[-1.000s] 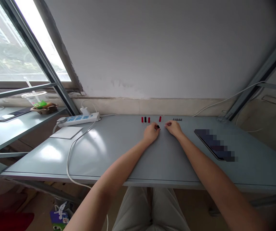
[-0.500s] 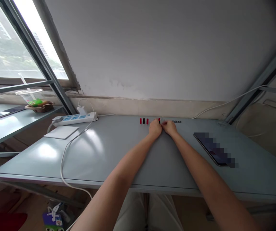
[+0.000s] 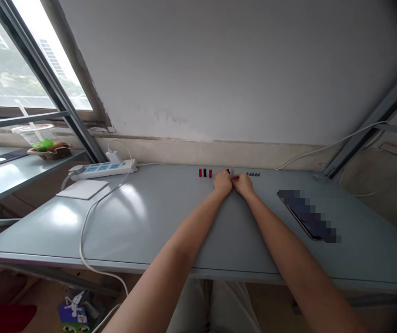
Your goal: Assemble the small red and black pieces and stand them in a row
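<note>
My left hand [image 3: 223, 181] and my right hand [image 3: 243, 184] meet near the back of the grey desk. Both have their fingers closed. A red piece [image 3: 228, 171] shows just past my left fingertips, and a small clear piece [image 3: 232, 173] stands up between the hands. Which hand grips which of these cannot be made out. Left of my left hand stand a red cylinder [image 3: 200, 173], a black cylinder [image 3: 204, 173] and another red cylinder [image 3: 210, 173] in a row. To the right of my right hand lies a row of several small dark pieces [image 3: 253, 174].
A dark tablet-like device [image 3: 305, 215], partly pixelated, lies at the right. On the left are a white power strip [image 3: 104, 169], a flat white box [image 3: 83, 189] and a white cable [image 3: 84, 231] running over the desk's front edge. A plastic cup [image 3: 37, 134] stands on the side shelf.
The clear piece between my hands sits slightly closer to my left fingers. My hands remain together in nearly the same place, while the whole view has shifted a little.
</note>
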{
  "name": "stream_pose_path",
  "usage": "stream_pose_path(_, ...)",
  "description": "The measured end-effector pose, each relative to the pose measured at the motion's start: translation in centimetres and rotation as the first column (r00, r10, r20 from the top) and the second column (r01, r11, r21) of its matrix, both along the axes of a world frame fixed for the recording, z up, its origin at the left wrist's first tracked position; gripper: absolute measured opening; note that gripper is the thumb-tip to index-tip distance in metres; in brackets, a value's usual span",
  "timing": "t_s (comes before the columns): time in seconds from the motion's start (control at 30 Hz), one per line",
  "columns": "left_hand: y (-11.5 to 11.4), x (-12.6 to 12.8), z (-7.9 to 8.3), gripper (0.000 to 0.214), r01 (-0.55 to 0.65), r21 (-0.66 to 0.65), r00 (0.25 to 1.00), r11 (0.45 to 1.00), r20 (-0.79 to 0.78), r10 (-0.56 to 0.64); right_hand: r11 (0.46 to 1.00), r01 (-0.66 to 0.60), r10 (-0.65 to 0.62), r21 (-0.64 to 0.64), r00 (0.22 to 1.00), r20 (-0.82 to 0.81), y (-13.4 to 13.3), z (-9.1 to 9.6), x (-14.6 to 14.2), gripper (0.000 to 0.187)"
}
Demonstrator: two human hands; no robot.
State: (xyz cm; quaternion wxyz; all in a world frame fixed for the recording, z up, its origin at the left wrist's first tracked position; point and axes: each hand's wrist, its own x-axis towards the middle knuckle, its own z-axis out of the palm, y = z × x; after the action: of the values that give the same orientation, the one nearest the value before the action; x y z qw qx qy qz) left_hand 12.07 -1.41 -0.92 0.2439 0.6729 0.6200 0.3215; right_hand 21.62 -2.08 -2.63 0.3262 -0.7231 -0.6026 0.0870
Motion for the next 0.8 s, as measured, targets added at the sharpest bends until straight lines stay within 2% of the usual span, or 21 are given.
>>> stream_pose_path(0.23,0.3,0.4,0.0,0.025,0.014,0.009,0.994,1.0,-0.108,-0.013,1.0,-0.017,0.017,0.001,0.999,-0.029,-0.1,0.1,0.1,0.019)
stream_pose_path(0.4,0.2,0.6,0.2,0.022,-0.025,0.014,0.996,1.0,-0.082,0.026,1.0,-0.022,0.022,0.0,0.999,-0.039,-0.1,0.2,0.1,0.02)
stream_pose_path(0.53,0.2,0.7,0.7,0.022,-0.031,-0.033,0.997,0.999,-0.071,0.028,1.0,-0.013,0.013,0.002,0.999,-0.029,-0.2,0.3,0.1,0.019)
stream_pose_path(0.7,-0.3,0.4,1.2,0.023,0.008,-0.026,0.999,1.0,-0.049,-0.009,1.0,-0.024,0.024,0.007,0.999,-0.024,-0.2,0.2,0.0,0.019)
stream_pose_path(0.8,-1.2,-0.2,1.4,0.024,0.065,0.016,0.993,0.998,-0.096,-0.063,1.0,-0.027,0.027,0.001,1.0,-0.007,-0.3,0.1,0.1,0.022)
